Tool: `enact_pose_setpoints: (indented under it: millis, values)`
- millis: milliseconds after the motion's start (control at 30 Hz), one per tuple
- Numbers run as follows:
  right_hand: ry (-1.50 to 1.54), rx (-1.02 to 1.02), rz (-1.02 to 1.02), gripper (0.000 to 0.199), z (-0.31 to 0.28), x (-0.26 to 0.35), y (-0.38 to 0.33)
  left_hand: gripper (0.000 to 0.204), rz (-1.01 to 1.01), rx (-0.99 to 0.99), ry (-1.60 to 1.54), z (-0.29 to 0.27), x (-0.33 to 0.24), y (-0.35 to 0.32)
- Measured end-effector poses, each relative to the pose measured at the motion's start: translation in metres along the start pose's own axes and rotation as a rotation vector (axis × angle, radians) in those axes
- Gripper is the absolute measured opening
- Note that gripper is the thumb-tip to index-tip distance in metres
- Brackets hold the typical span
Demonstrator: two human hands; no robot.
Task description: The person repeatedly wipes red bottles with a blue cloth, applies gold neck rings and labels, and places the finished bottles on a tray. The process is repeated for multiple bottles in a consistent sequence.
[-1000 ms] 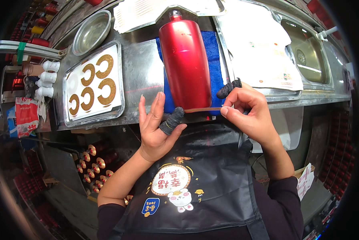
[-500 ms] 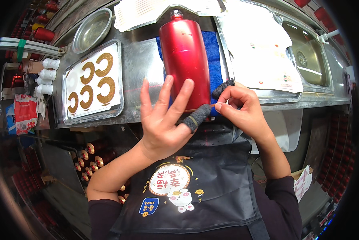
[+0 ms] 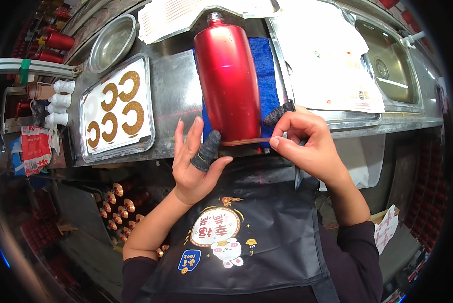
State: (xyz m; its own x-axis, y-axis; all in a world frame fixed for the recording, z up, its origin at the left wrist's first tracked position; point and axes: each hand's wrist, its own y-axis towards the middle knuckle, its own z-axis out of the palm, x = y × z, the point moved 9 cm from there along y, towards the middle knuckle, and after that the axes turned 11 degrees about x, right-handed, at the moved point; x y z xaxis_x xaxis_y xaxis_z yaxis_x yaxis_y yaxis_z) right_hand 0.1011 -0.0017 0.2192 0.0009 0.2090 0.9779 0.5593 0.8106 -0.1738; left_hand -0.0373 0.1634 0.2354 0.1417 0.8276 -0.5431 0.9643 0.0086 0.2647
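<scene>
A glossy red bottle (image 3: 228,81) lies on a blue cloth (image 3: 267,65), its neck pointing away from me. Along its near base edge runs a thin gold-brown strip (image 3: 246,142). My right hand (image 3: 307,144) pinches the strip's right end between thumb and a finger; a dark knitted finger sleeve (image 3: 279,114) covers one finger. Beneath that hand a thin, pointed, shiny object (image 3: 298,178) pokes out, its kind unclear. My left hand (image 3: 192,169) is open beside the base's left corner, fingers spread, with a grey finger sleeve (image 3: 206,151) on its index finger.
To the left, a metal tray (image 3: 149,101) holds a white sheet with several gold C-shaped stickers (image 3: 132,117). Behind it stands a round metal bowl (image 3: 112,44). White sheets (image 3: 332,65) cover the right side, beside a sink (image 3: 411,76). Small white spools (image 3: 59,100) stand far left.
My left hand has drawn back left and down, off the bottle's side and base. The strip now shows stretched along the base. The right hand keeps its pinch, nearly in place.
</scene>
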Motion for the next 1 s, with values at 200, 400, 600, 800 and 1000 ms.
enact_pose_setpoints:
  millis: [200, 400, 600, 800, 1000]
  values:
    - [0.055, -0.01, 0.031, 0.01, -0.004, -0.005, -0.001, 0.046, 0.079, 0.035, 0.104, 0.004, -0.002, -0.007]
    - [0.123, 0.016, 0.072, 0.011, 0.0, -0.015, 0.003, 0.04, 0.174, 0.066, 0.209, -0.001, -0.021, 0.009]
    - [0.155, 0.045, 0.078, 0.01, 0.004, -0.019, 0.006, 0.035, 0.252, 0.031, 0.353, -0.004, -0.046, 0.03]
    - [0.093, 0.022, 0.049, 0.01, 0.006, -0.02, 0.009, 0.034, 0.196, 0.032, 0.384, 0.007, -0.051, 0.047]
    - [0.124, 0.045, 0.081, 0.009, 0.01, -0.021, 0.007, 0.066, 0.05, -0.099, 0.014, -0.003, -0.009, 0.033]
